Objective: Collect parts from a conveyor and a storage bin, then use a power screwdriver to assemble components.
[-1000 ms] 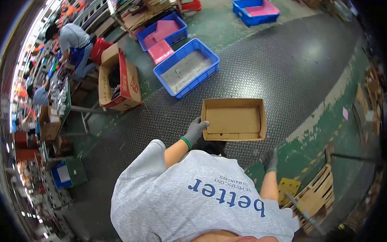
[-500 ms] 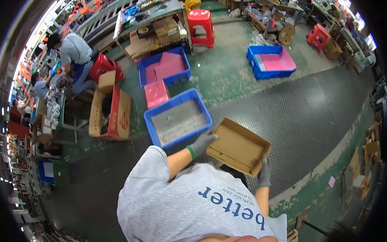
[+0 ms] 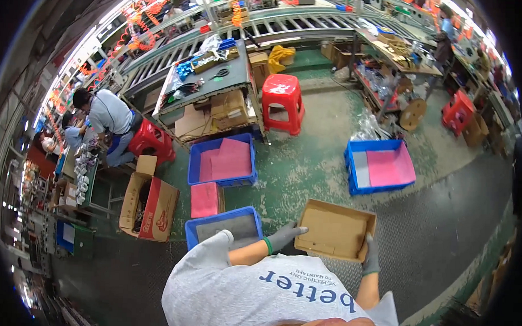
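A shallow brown cardboard box (image 3: 334, 230) with nothing visible inside is held out in front of my body. My left hand (image 3: 287, 236), in a grey glove with a green cuff, grips its left side. At the opposite end, my right hand (image 3: 371, 256) in a matching glove holds the right edge. Just left of my left hand is a blue plastic crate (image 3: 191, 225) with a grey bottom, partly hidden by my arm and sleeve.
Ahead left lie a pink-topped box (image 3: 205, 200) and a blue crate (image 3: 253, 180) with pink sheets. Another blue crate (image 3: 353, 166) stands ahead right. A red stool (image 3: 283, 97) sits beside a workbench (image 3: 233, 67). A large carton (image 3: 166, 208) and a seated person (image 3: 110, 114) are at left.
The view has tilted up and turned, so the crates and stool appear lower. Both hands keep hold of the cardboard box, which now sits further right of the empty blue crate.
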`<state>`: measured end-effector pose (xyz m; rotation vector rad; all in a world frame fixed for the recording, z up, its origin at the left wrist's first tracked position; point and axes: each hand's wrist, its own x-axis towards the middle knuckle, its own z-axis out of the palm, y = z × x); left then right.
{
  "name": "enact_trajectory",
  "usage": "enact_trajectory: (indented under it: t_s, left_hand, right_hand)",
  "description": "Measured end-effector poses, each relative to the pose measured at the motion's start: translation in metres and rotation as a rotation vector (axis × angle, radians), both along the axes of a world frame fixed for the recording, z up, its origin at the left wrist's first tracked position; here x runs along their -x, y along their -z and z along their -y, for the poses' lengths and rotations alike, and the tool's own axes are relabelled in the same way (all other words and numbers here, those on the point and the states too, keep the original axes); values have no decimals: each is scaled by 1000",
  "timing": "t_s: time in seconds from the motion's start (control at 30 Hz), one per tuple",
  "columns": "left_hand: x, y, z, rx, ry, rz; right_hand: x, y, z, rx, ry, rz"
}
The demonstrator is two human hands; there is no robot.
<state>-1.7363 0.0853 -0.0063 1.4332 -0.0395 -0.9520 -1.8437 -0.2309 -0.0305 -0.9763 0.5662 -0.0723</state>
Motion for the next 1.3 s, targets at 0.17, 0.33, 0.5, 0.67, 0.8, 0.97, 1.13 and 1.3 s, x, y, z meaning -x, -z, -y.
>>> enact_trajectory:
  t_s: [0.17, 0.33, 0.5, 0.67, 0.8, 0.97, 1.13, 1.3]
  left_hand:
    - [-106, 8, -10, 187, -453, -366]
    - [-255, 47, -20, 261, -644, -475]
    - [-430, 35, 10, 213, -777, -461]
    - [-610, 26, 92, 105, -672, -503]
    - [-722, 39, 161, 255, -610, -667]
    - [-829, 40, 237, 496, -809, -751]
    - [-960, 21, 261, 235, -865, -605]
    - [-1054, 37, 263, 280, -1119, -562]
  right_hand:
    - [-236, -22, 11, 348, -349, -16]
    - [-416, -9, -31, 269, -377, 22]
    - [-552, 11, 19, -304, -106, -173]
    - [-646, 33, 111, -196, 95, -241]
    - [-710, 59, 168, -282, 135, -287]
    - [-860, 67, 242, -210, 118, -356]
    - [-1063, 36, 277, -86, -157, -324]
    - [-1255, 27, 254, 70, -487, -311]
